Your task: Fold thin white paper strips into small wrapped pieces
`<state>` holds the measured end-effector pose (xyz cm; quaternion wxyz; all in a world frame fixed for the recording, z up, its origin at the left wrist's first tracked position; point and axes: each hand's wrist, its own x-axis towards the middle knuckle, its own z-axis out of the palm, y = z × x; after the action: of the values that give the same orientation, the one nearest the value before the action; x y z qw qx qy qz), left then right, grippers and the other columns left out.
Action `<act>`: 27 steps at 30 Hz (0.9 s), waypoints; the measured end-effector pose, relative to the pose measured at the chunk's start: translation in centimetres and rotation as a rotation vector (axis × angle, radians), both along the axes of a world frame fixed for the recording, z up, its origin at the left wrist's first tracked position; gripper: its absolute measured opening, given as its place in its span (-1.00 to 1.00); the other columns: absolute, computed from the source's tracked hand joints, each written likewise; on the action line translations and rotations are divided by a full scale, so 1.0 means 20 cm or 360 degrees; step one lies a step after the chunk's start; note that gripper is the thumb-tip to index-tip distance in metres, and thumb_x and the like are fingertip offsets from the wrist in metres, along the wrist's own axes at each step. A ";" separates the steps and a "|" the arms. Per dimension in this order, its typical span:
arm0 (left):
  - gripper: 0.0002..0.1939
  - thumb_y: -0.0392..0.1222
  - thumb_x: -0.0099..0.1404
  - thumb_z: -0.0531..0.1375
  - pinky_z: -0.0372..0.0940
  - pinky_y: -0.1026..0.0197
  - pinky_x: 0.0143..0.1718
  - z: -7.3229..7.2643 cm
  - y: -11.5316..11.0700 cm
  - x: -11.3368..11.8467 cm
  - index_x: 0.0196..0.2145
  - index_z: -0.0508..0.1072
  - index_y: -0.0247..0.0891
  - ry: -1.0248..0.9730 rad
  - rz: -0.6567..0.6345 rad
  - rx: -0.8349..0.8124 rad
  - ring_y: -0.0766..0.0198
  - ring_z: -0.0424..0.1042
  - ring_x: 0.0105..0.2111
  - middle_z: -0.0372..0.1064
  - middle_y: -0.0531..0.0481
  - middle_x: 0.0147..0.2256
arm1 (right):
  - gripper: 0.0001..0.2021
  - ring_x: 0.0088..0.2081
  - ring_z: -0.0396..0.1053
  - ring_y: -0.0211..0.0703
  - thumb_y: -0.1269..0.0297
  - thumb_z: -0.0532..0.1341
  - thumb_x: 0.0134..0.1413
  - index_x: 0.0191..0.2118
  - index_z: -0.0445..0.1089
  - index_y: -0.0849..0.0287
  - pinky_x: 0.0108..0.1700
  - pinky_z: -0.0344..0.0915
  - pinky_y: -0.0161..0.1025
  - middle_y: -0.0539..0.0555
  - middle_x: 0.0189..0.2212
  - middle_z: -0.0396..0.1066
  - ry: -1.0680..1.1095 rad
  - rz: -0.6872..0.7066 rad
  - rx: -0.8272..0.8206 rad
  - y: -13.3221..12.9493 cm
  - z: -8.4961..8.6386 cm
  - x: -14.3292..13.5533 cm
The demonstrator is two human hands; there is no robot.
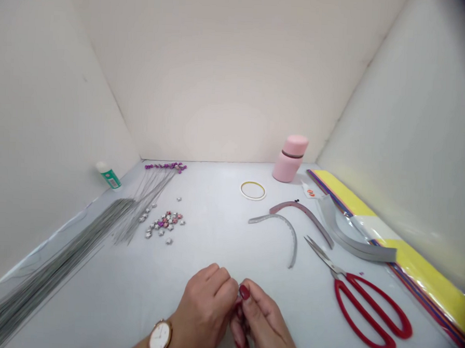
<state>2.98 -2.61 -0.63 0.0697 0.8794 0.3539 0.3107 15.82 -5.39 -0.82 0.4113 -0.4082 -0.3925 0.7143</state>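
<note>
Left hand (208,310) touches right hand (266,318), contents unclear; pink flask (290,159) stands lidded.

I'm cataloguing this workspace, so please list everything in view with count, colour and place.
Table: one, pale, beneath everything
Walls: three, off-white, left, back, right
Glue-stick-like tube: one, white and green, far left
Wire bundle: many wires, grey, left
Purple-tipped stems: many, grey, far left
Loose stars: over a dozen, silver, pink, purple, left of centre
Tape ring: one, white and yellow, far centre
Bottle: one, pink, far right
Small packet: one, white and orange, beside yellow pack
Strips: at least three, grey and mauve, right
Scissors: one, red-handled, right
Yellow pack: one, multicoloured edges, right wall
Watch: one, white-faced, left wrist
Hands: two, red nails visible, near centre
</note>
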 end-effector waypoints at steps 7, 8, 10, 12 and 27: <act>-0.76 -0.27 0.30 -0.14 0.15 0.22 -0.44 0.02 0.00 -0.03 -0.47 0.22 -0.22 -0.0267 -0.0012 -0.0464 0.26 0.22 -0.50 0.24 -0.02 -0.53 | -0.65 -0.79 0.02 -0.49 0.00 0.10 0.02 -0.52 0.12 0.19 -0.72 -0.04 -0.50 -0.17 -0.77 0.13 0.0157 0.0089 -0.0091 0.07 0.03 0.05; -0.78 -0.26 0.30 -0.13 0.17 0.22 -0.42 0.02 0.00 -0.03 -0.44 0.23 -0.23 -0.0328 0.0020 -0.0558 0.26 0.24 -0.49 0.26 -0.02 -0.51 | -0.66 -0.79 0.01 -0.49 0.01 0.11 0.02 -0.52 0.13 0.19 -0.72 -0.03 -0.51 -0.17 -0.77 0.13 0.0176 0.0105 -0.0094 0.07 0.03 0.05; -0.81 -0.24 0.31 -0.11 0.20 0.23 -0.37 0.02 -0.01 -0.03 -0.34 0.26 -0.24 -0.0431 0.0045 -0.0733 0.26 0.29 -0.44 0.31 -0.03 -0.45 | -0.67 -0.79 0.01 -0.49 0.02 0.11 0.03 -0.51 0.14 0.19 -0.72 0.00 -0.51 -0.18 -0.77 0.12 0.0206 0.0098 -0.0100 0.08 0.03 0.05; -0.80 -0.24 0.32 -0.11 0.21 0.23 -0.33 0.02 -0.02 -0.02 -0.27 0.28 -0.24 -0.0503 0.0016 -0.0854 0.27 0.32 -0.40 0.34 -0.04 -0.41 | -0.68 -0.80 0.02 -0.49 0.03 0.11 0.03 -0.50 0.15 0.19 -0.73 0.02 -0.52 -0.17 -0.77 0.14 0.0222 0.0078 -0.0113 0.08 0.01 0.05; -0.78 -0.23 0.29 -0.10 0.21 0.23 -0.49 0.02 -0.04 0.01 -0.47 0.24 -0.20 -0.0605 -0.0037 -0.0636 0.27 0.30 -0.55 0.28 -0.01 -0.59 | -0.67 -0.85 0.06 -0.51 0.02 0.11 0.04 -0.50 0.13 0.19 -0.79 0.02 -0.58 -0.19 -0.82 0.17 0.0433 0.0016 -0.0182 0.03 -0.01 0.00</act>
<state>3.13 -3.50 -0.17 0.3105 0.7781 0.3786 0.3934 15.77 -4.77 -0.97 0.4332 -0.3285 -0.2939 0.7861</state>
